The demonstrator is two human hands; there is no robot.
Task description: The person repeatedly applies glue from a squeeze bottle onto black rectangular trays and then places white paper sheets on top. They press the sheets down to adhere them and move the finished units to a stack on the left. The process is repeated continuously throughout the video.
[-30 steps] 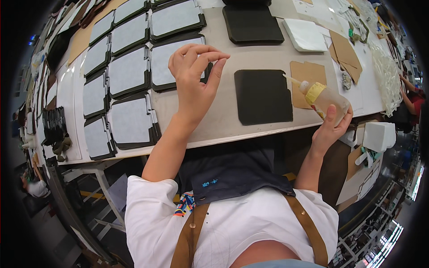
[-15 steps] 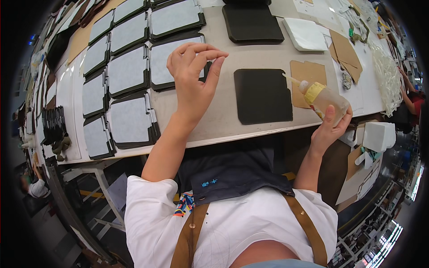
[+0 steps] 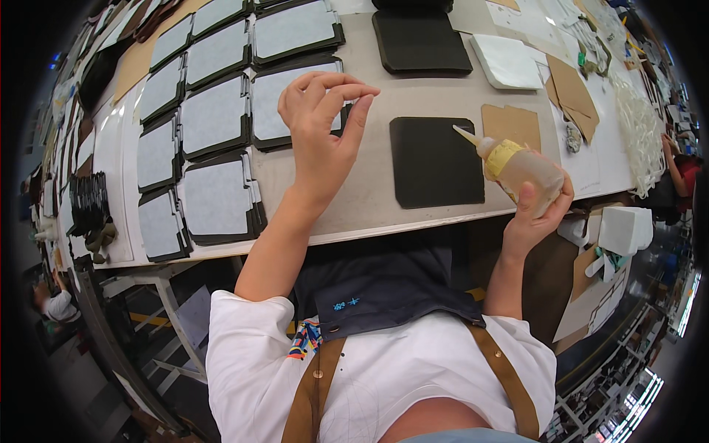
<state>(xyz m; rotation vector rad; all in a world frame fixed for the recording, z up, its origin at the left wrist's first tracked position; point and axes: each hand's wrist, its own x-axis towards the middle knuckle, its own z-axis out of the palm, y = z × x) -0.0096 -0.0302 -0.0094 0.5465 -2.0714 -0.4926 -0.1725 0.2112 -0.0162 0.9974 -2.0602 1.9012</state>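
Observation:
My right hand (image 3: 539, 210) is wrapped round a translucent squeeze bottle (image 3: 529, 177) with yellow tape about its shoulder. The bottle tilts left, and its thin pale nozzle (image 3: 467, 136) is over the right part of a dark, nearly square panel (image 3: 436, 162) lying on the table. Left of that panel, my left hand (image 3: 325, 118) is raised with thumb and forefinger pinched together. Whatever the fingertips hold, if anything, is too small to make out. Behind this hand are rows of dark pieces topped with pale sheets (image 3: 216, 122).
A stack of dark panels (image 3: 421, 40) lies farther back, with a white pad (image 3: 506, 60) beside it. Brown card (image 3: 511, 127) lies right of the single panel. The table's front edge (image 3: 384, 234) runs before me. Another person's arm (image 3: 676, 166) shows at far right.
My right hand has brought the bottle left, so its nozzle reaches farther over the dark panel. My left hand keeps its pinch almost unchanged. The whole view has shifted slightly.

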